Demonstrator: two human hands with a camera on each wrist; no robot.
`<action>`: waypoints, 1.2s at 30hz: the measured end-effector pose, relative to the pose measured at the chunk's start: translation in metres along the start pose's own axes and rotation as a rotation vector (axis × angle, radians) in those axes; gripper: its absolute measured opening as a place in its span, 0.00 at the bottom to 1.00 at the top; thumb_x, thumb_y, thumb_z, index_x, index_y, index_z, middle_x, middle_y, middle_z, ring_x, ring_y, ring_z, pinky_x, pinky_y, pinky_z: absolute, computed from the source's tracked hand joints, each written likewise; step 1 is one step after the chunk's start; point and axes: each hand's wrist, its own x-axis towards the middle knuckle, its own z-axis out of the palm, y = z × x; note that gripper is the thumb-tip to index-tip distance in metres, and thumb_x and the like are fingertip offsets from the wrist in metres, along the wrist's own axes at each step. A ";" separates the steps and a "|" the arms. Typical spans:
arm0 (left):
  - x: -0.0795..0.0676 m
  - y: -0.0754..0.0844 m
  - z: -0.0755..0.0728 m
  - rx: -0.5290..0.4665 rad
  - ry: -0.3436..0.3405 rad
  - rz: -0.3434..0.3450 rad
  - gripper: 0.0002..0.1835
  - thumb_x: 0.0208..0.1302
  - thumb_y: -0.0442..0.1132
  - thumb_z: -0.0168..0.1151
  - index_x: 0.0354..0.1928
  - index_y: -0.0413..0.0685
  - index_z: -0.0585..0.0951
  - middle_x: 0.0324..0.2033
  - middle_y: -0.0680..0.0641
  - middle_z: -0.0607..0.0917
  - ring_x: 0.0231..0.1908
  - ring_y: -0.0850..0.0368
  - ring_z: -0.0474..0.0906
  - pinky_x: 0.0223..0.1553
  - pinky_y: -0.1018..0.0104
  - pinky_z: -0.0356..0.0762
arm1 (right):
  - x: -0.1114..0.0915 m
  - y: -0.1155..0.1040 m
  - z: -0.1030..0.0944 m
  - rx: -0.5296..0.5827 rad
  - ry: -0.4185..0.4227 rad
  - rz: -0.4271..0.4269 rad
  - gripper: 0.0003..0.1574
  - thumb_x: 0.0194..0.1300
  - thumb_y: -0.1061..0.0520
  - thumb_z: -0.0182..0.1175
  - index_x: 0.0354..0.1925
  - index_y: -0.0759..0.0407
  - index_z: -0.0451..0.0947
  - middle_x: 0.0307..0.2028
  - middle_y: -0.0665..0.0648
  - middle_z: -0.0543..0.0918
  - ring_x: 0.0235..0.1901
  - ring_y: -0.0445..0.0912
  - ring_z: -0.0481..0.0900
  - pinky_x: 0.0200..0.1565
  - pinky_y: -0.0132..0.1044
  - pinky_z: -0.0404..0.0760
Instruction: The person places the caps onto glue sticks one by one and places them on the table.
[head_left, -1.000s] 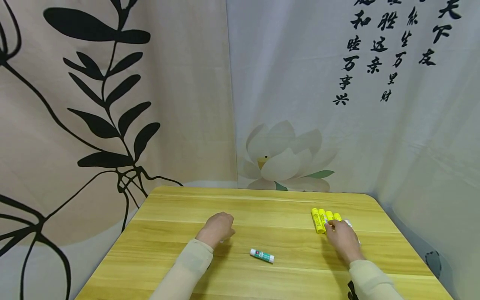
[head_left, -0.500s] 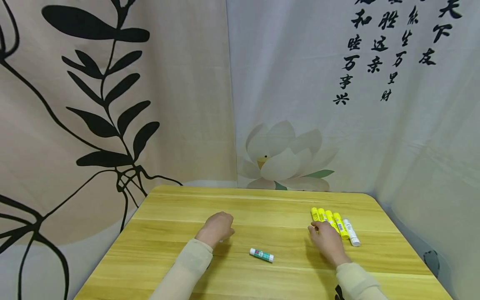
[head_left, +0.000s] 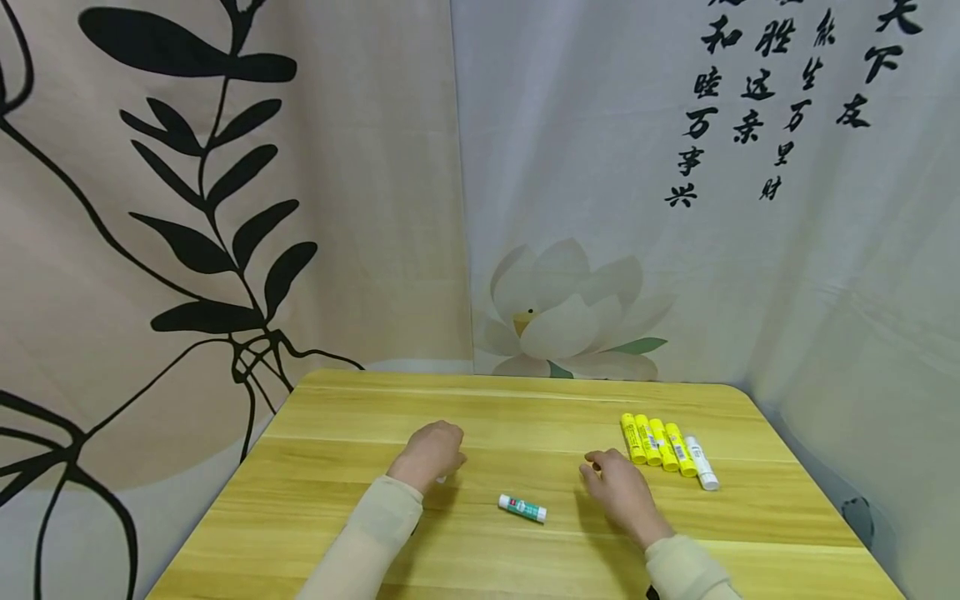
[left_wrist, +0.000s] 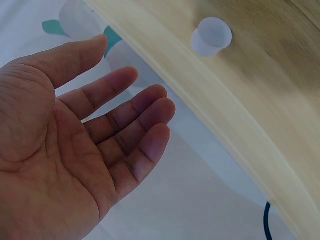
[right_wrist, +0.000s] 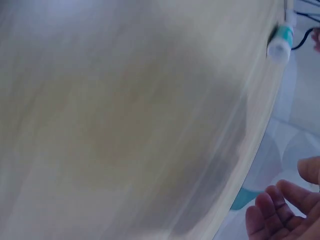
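My left hand (head_left: 429, 454) hovers over the left-middle of the table. In the left wrist view its palm faces up to the camera, fingers loosely bent, holding nothing. A small white cylinder (left_wrist: 212, 36), seen nearly end-on, stands or lies on the tabletop near that hand; which cannot be told. My right hand (head_left: 618, 492) is above the table, fingers loosely curled around nothing. Between the hands lies a green glue stick (head_left: 522, 508) with white ends. Several yellow glue sticks (head_left: 652, 443) lie side by side beyond the right hand, with a white glue stick (head_left: 702, 463) at their right end.
The wooden table (head_left: 480, 408) has rounded far corners. Behind it hangs a cloth backdrop (head_left: 390, 208) with dark plant prints, a pale lotus and black writing.
My right hand has drawn back leftward from the row of yellow sticks, which now shows fully. The left hand has stayed nearly still, and the glue sticks lie where they were.
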 end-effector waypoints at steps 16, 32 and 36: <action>0.004 -0.015 0.000 -0.021 0.025 -0.017 0.07 0.64 0.36 0.66 0.39 0.39 0.81 0.30 0.47 0.82 0.31 0.56 0.77 0.37 0.59 0.82 | -0.016 -0.045 0.021 0.000 -0.102 -0.245 0.18 0.68 0.55 0.63 0.49 0.69 0.81 0.40 0.61 0.82 0.38 0.51 0.82 0.39 0.47 0.83; 0.009 -0.025 0.008 -0.013 -0.024 -0.043 0.07 0.62 0.34 0.66 0.40 0.38 0.81 0.35 0.44 0.83 0.34 0.54 0.77 0.43 0.56 0.82 | -0.024 -0.062 0.038 -0.147 -0.110 -0.340 0.25 0.60 0.50 0.70 0.48 0.66 0.81 0.38 0.56 0.79 0.37 0.50 0.77 0.36 0.46 0.81; 0.009 -0.024 0.013 -0.023 -0.032 -0.040 0.06 0.62 0.34 0.67 0.37 0.39 0.80 0.32 0.46 0.83 0.33 0.54 0.77 0.40 0.58 0.82 | -0.024 -0.062 0.041 -0.160 -0.085 -0.351 0.24 0.59 0.51 0.71 0.47 0.67 0.82 0.37 0.56 0.79 0.36 0.49 0.77 0.35 0.44 0.81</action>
